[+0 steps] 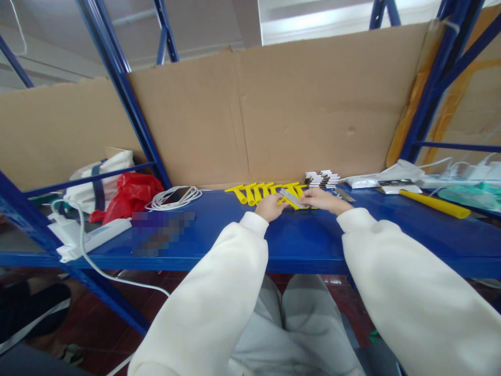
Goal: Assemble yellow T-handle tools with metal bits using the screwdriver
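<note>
Both of my hands meet over the blue shelf around one yellow T-shaped scraper (288, 202) with a flat grey strip (291, 198) lying along its head. My left hand (271, 207) is closed on the scraper's left end. The fingers of my right hand (320, 200) pinch the strip's right end. How strip and scraper join is too small to tell. Just behind my hands lies a row of several yellow scrapers (250, 194), handles toward me. A stack of small white-and-black boxes (322, 179) stands behind my right hand.
A long yellow tube (435, 203) and a white plastic bag (385, 174) lie to the right. On the left are a coiled white cable (174, 198), a red bag (133, 194) and a white power strip (104, 235). Cardboard (297, 109) walls the back; blue posts (121, 89) flank it.
</note>
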`<state>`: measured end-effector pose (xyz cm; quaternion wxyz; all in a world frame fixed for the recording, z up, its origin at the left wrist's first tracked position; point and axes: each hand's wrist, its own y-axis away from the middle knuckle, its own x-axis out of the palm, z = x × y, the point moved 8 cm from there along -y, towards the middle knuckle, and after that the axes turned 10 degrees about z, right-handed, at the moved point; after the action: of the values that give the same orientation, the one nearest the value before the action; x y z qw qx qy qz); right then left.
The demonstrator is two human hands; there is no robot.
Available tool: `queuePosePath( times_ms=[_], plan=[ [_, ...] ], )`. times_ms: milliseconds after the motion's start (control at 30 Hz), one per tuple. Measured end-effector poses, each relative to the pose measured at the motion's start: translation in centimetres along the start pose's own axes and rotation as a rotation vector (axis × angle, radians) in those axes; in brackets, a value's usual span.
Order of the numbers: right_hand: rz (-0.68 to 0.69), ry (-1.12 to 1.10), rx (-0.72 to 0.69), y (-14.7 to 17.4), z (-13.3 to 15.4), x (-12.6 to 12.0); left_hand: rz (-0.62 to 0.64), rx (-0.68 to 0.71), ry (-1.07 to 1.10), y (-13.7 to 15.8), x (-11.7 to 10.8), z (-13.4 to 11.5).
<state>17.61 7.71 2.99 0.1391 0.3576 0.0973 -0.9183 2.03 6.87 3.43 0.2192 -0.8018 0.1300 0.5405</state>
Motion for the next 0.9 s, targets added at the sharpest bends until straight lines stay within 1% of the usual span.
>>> queuePosePath(
  times_ms=[133, 300, 500, 667, 900],
  plan=[
    [-0.006, -0.013, 0.042, 0.2, -0.2, 0.2, -0.01, -0.021, -0.014, 0.0, 0.0, 0.1],
    [0.018, -0.018, 0.038, 0.2, -0.2, 0.4, -0.012, -0.017, -0.01, 0.0, -0.1, -0.1],
    [0.054, -0.153, 0.086, 0.9, 0.0, 1.0, -0.014, 0.019, -0.015, -0.1, 0.0, -0.2],
    [0.067, -0.264, 0.083, 1.1, 0.3, 1.5, -0.009, 0.062, 0.001, -0.2, 0.2, -0.4],
    [0.084, -0.401, 0.111, 0.7, -0.2, 1.8, -0.017, 0.066, 0.012, -0.2, 0.1, -0.4]
  ],
)
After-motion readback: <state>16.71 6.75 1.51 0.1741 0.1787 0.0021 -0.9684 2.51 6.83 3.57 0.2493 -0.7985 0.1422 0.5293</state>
